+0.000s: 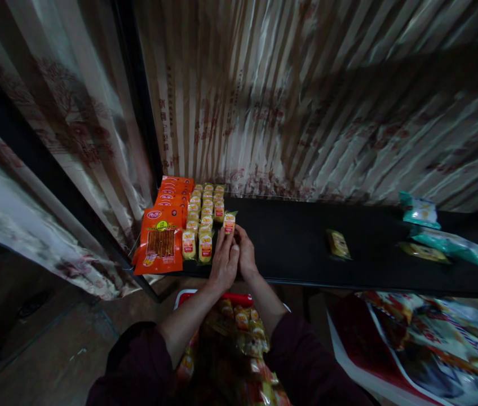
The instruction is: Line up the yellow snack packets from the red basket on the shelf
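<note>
Both hands meet over the front of the black shelf (290, 248), around one small yellow wrapped snack cake (229, 223) with a red label. My left hand (224, 260) has its fingers closed at the cake's lower left. From the right, my right hand (246, 251) curls its fingers against the same packet. Just left of them stand rows of matching yellow snack cakes (206, 247), reaching back toward the curtain. Beside those rows, orange snack bags (160, 239) line the shelf's left end, one behind another. My fingers hide the packet's lower part.
A red-and-white box (185, 294) of yellow packets sits below my arms. On the shelf's right lie a yellow packet (338, 245) and teal packets (420, 211). Another red box (374, 338) with large bags stands lower right. Patterned curtains (264, 101) hang behind; a dark post (137, 84) rises left.
</note>
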`<state>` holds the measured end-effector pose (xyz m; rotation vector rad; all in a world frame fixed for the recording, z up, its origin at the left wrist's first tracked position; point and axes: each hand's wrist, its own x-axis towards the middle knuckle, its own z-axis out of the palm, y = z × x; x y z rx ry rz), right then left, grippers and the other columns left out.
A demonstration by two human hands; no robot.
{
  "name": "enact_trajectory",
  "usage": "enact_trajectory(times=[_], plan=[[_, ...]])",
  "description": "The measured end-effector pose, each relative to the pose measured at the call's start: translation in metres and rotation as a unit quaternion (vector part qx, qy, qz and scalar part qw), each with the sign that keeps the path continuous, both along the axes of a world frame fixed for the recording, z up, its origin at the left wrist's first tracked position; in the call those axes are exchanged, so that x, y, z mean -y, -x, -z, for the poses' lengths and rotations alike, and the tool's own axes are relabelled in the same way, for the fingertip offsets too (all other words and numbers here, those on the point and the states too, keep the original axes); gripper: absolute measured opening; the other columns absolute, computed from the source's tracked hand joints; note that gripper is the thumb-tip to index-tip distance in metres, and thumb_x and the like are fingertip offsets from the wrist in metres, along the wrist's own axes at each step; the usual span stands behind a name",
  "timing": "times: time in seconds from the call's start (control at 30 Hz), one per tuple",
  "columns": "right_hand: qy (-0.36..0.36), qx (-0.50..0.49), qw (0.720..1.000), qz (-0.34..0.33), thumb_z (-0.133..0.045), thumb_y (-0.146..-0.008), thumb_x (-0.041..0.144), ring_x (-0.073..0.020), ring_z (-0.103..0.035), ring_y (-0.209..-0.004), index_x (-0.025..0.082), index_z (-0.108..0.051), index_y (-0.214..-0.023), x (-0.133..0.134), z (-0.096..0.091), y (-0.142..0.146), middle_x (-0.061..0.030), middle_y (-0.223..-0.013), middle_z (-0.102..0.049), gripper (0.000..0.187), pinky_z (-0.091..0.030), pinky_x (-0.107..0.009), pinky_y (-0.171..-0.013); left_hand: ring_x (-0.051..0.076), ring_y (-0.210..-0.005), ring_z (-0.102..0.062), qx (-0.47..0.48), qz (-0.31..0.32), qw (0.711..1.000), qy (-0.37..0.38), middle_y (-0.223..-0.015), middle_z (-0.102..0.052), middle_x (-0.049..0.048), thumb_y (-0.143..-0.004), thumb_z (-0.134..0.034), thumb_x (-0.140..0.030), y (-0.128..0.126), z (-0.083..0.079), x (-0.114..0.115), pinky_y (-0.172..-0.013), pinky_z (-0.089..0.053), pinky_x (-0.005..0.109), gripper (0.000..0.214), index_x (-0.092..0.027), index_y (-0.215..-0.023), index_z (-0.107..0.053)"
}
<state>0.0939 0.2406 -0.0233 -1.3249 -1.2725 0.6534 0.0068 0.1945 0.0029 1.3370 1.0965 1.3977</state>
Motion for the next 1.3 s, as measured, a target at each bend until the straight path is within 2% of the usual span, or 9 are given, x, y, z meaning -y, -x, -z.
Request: enact_trajectory(times=[0.17,0.43,0.53,0.67,0.8,0.93,1.1,1.2,1.3], plan=[[0.054,-0.034,0.998,-0.027,-0.049,-0.074,0.026,-0.0185,-0.064,-0.086,0.019,-0.060,-0.117,-0.008,-0.006,0.000,-0.0034,-0.096,-0.069,0.045,-0.052,-0.032,-0.084,0.024,-0.145,-0.019,-0.012,-0.007,1.000,-0.004,-0.154,-0.032,0.0064,-0.085,-0.055,-0.038,-0.003,0.004,-0.009,-0.121,-0.011,0.037,0.049,-0.020,-0.131,-0.056],[0.041,-0.005,0.999,-0.034,-0.047,-0.075,0.025,-0.0192,-0.063,-0.096,0.018,-0.061,-0.115,-0.022,-0.002,0.004,-0.0053,-0.107,-0.068,0.043,-0.048,-0.034,-0.093,0.021,-0.146,-0.018,-0.077,-0.005,0.997,0.020,-0.156,-0.026,0.0081,-0.090,-0.042,-0.039,0.000,0.000,-0.017,-0.120,-0.012,0.036,0.053,-0.017,-0.138,-0.047],[0.021,0.039,0.998,-0.046,-0.047,-0.076,0.023,-0.0195,-0.061,-0.104,0.019,-0.059,-0.117,-0.025,0.001,0.005,-0.0061,-0.114,-0.067,0.043,-0.045,-0.035,-0.099,0.019,-0.146,-0.017,-0.116,-0.007,0.993,0.025,-0.156,-0.025,0.0103,-0.092,-0.037,-0.038,0.001,-0.004,-0.019,-0.120,-0.013,0.036,0.054,-0.014,-0.140,-0.044],[0.034,0.129,0.990,-0.039,-0.044,-0.079,0.021,-0.0217,-0.060,-0.107,0.017,-0.058,-0.120,-0.027,0.004,0.004,-0.0094,-0.118,-0.065,0.043,-0.045,-0.037,-0.099,0.020,-0.145,-0.019,-0.127,-0.020,0.991,0.046,-0.155,-0.026,0.0128,-0.092,-0.035,-0.035,0.000,-0.004,-0.023,-0.120,-0.015,0.036,0.054,-0.010,-0.139,-0.045],[0.044,0.218,0.975,-0.003,-0.042,-0.081,0.017,-0.0222,-0.059,-0.107,0.014,-0.059,-0.119,-0.032,0.010,0.008,-0.0119,-0.116,-0.065,0.041,-0.044,-0.036,-0.096,0.020,-0.145,-0.020,-0.114,-0.022,0.992,0.051,-0.155,-0.028,0.0092,-0.091,-0.036,-0.034,0.001,0.001,-0.028,-0.120,-0.016,0.037,0.051,-0.015,-0.138,-0.047],[0.052,0.265,0.963,0.015,-0.041,-0.082,0.013,-0.0207,-0.057,-0.107,0.014,-0.059,-0.117,-0.035,0.015,0.011,-0.0120,-0.114,-0.065,0.040,-0.042,-0.034,-0.096,0.022,-0.145,-0.020,-0.106,-0.018,0.993,0.047,-0.153,-0.033,0.0080,-0.091,-0.038,-0.036,0.001,0.007,-0.030,-0.120,-0.017,0.039,0.050,-0.017,-0.136,-0.050],[0.043,0.236,0.971,-0.002,-0.043,-0.082,0.018,-0.0207,-0.058,-0.101,0.017,-0.060,-0.110,-0.033,0.011,0.008,-0.0090,-0.107,-0.066,0.033,-0.043,-0.035,-0.093,0.025,-0.145,-0.020,-0.089,-0.015,0.994,0.056,-0.155,-0.029,0.0075,-0.091,-0.042,-0.040,-0.001,0.009,-0.030,-0.120,-0.015,0.042,0.050,-0.020,-0.135,-0.050],[0.042,0.195,0.980,0.001,-0.045,-0.079,0.022,-0.0211,-0.059,-0.096,0.019,-0.060,-0.104,-0.030,0.006,0.007,-0.0071,-0.102,-0.066,0.030,-0.045,-0.036,-0.091,0.025,-0.145,-0.018,-0.079,-0.005,0.995,0.062,-0.154,-0.032,0.0069,-0.090,-0.043,-0.042,-0.001,0.009,-0.029,-0.120,-0.015,0.044,0.049,-0.022,-0.135,-0.051],[0.061,0.134,0.989,0.017,-0.042,-0.079,0.026,-0.0205,-0.060,-0.093,0.019,-0.060,-0.102,-0.029,0.001,0.008,-0.0065,-0.099,-0.066,0.030,-0.045,-0.034,-0.089,0.024,-0.146,-0.015,-0.089,0.002,0.994,0.061,-0.156,-0.027,0.0073,-0.091,-0.042,-0.041,0.000,0.006,-0.030,-0.120,-0.013,0.043,0.051,-0.020,-0.136,-0.049]])
